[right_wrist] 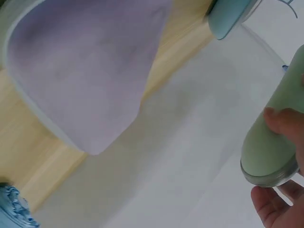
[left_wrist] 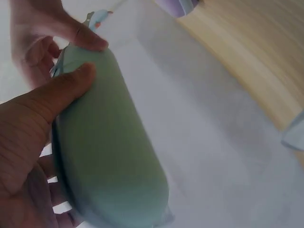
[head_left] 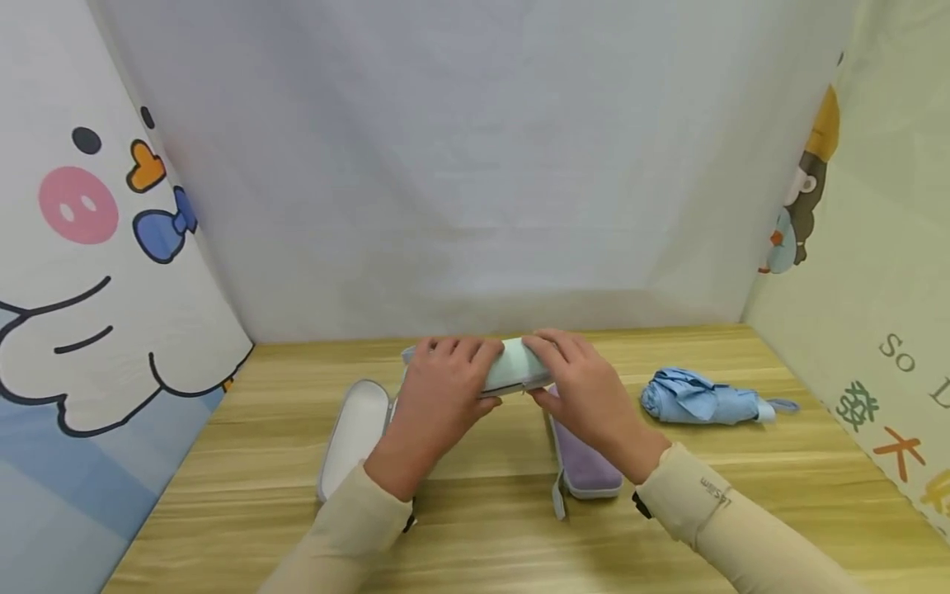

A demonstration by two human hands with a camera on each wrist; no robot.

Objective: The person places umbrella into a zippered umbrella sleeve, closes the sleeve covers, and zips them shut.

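Note:
A mint-green zippered hard case [head_left: 512, 367] is held up above the table between both hands. My left hand [head_left: 445, 396] grips its left part, thumb on the near side and fingers over the top. With my right hand [head_left: 586, 388] I grip the other end; in the right wrist view the thumb lies on the green shell and the fingers curl at the grey zipper edge. The case [left_wrist: 114, 137] looks closed in the left wrist view. Below my right hand lies a purple zippered case [head_left: 586, 462] with a grey pull strap, partly hidden by that hand.
An open case with a white interior [head_left: 352, 437] lies at the left, partly covered by my left forearm. A folded light-blue umbrella [head_left: 698, 400] rests on the right side of the wooden table [head_left: 490, 528]. Printed cloth panels stand at both sides, plain white behind.

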